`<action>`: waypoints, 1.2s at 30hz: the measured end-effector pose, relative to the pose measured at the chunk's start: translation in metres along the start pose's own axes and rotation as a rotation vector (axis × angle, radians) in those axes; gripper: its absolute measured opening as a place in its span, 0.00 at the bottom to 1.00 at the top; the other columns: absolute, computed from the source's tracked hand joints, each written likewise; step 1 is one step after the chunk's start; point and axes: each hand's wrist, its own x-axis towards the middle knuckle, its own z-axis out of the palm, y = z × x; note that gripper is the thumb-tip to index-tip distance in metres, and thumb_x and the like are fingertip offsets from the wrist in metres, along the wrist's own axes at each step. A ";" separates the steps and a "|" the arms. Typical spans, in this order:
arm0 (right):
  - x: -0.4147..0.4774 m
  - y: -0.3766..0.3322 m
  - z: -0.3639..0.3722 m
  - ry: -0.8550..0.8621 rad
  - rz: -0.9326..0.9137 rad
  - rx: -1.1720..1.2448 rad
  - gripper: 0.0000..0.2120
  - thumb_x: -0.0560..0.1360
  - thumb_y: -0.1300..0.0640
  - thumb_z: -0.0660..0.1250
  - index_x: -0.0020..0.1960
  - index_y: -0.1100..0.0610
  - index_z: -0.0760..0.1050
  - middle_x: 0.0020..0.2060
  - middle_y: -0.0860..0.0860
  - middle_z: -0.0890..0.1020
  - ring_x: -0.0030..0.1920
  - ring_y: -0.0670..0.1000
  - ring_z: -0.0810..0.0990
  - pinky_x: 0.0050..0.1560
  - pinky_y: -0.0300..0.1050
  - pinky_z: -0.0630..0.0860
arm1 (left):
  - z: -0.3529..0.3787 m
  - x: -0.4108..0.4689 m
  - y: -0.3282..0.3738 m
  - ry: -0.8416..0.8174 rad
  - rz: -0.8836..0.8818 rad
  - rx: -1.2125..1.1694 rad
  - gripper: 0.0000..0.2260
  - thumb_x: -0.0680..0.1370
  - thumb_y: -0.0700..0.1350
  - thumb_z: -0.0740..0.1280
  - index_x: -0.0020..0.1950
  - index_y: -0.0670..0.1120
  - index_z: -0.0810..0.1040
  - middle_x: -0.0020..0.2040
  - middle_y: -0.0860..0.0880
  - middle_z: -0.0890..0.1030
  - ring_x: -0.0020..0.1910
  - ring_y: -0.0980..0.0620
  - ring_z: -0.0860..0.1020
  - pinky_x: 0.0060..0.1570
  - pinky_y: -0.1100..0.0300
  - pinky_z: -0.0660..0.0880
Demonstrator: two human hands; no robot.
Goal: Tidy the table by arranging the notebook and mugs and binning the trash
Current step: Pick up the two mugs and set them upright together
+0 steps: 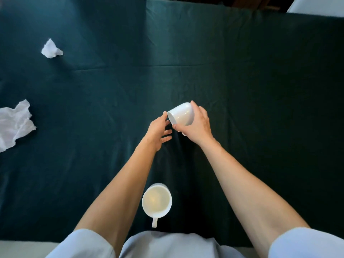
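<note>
Your right hand [196,125] grips the tipped mug [181,114] from its 3 o'clock side, long axis lying 2-to-8 o'clock, mouth toward 8, lifted or just touching the tabletop [260,90], can't tell which. Your left hand [158,131] is slack, fingers spread, one fingertip at the rim and nearest the mouth. The upright mug [157,201] stands at 6 o'clock of both hands, well apart, between your forearms.

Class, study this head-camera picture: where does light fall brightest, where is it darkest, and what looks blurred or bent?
Head view: the light is brightest on the green tablecloth at upper left, fading to near-black at right; a soft highlight shows on the tilted mug in the right hand; the upright mug near the body looks slightly blurred; the wide lens bows the table's far edge.
</note>
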 end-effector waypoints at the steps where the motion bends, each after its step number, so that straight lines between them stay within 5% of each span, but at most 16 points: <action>1: 0.002 0.000 0.000 0.006 -0.002 0.016 0.54 0.64 0.43 0.81 0.83 0.46 0.57 0.80 0.53 0.62 0.79 0.56 0.63 0.70 0.46 0.66 | 0.001 0.001 0.001 -0.003 -0.006 -0.007 0.13 0.85 0.61 0.60 0.60 0.56 0.78 0.63 0.55 0.82 0.65 0.42 0.79 0.63 0.47 0.78; 6: 0.003 0.001 -0.004 0.037 0.017 0.100 0.51 0.63 0.45 0.81 0.81 0.46 0.61 0.75 0.52 0.70 0.73 0.55 0.71 0.59 0.42 0.66 | 0.002 0.001 0.002 -0.003 -0.002 -0.031 0.17 0.85 0.61 0.60 0.64 0.53 0.79 0.66 0.53 0.81 0.65 0.42 0.79 0.61 0.47 0.79; 11: -0.008 0.007 -0.014 0.045 0.064 0.236 0.51 0.63 0.49 0.83 0.81 0.48 0.62 0.75 0.51 0.72 0.74 0.55 0.71 0.70 0.52 0.74 | 0.003 -0.012 0.000 -0.004 0.018 -0.035 0.24 0.85 0.60 0.61 0.76 0.49 0.73 0.62 0.53 0.82 0.63 0.43 0.81 0.62 0.46 0.79; 15: -0.027 0.017 -0.023 0.045 0.089 0.397 0.50 0.62 0.50 0.83 0.80 0.46 0.65 0.71 0.50 0.75 0.70 0.53 0.75 0.55 0.41 0.79 | 0.008 -0.035 -0.007 0.002 0.054 -0.041 0.23 0.85 0.60 0.61 0.76 0.48 0.73 0.65 0.51 0.81 0.63 0.44 0.82 0.65 0.45 0.79; 21: -0.069 0.042 -0.040 -0.018 0.118 0.578 0.54 0.55 0.45 0.82 0.79 0.44 0.65 0.65 0.52 0.80 0.65 0.54 0.80 0.67 0.55 0.79 | 0.023 -0.074 -0.035 0.010 0.120 -0.004 0.14 0.85 0.59 0.63 0.59 0.52 0.83 0.60 0.54 0.85 0.61 0.47 0.82 0.57 0.50 0.81; 27: -0.120 0.077 -0.048 -0.054 0.183 0.764 0.56 0.57 0.45 0.82 0.80 0.51 0.62 0.62 0.54 0.82 0.61 0.54 0.84 0.62 0.57 0.82 | 0.036 -0.119 -0.075 -0.037 0.177 -0.004 0.12 0.84 0.58 0.64 0.53 0.57 0.86 0.49 0.62 0.89 0.57 0.47 0.86 0.55 0.51 0.81; 33: -0.170 0.106 -0.049 -0.105 0.220 0.877 0.32 0.72 0.51 0.78 0.72 0.54 0.71 0.63 0.56 0.82 0.61 0.55 0.84 0.59 0.57 0.84 | 0.047 -0.159 -0.120 -0.025 0.223 0.013 0.13 0.84 0.57 0.65 0.63 0.55 0.85 0.59 0.56 0.88 0.54 0.49 0.88 0.51 0.55 0.82; 36: -0.192 0.116 -0.044 -0.146 0.232 0.917 0.26 0.70 0.49 0.77 0.66 0.50 0.77 0.57 0.53 0.87 0.60 0.55 0.86 0.52 0.51 0.86 | 0.046 -0.176 -0.146 -0.057 0.256 -0.008 0.12 0.85 0.56 0.64 0.63 0.59 0.84 0.56 0.57 0.89 0.52 0.49 0.89 0.47 0.58 0.83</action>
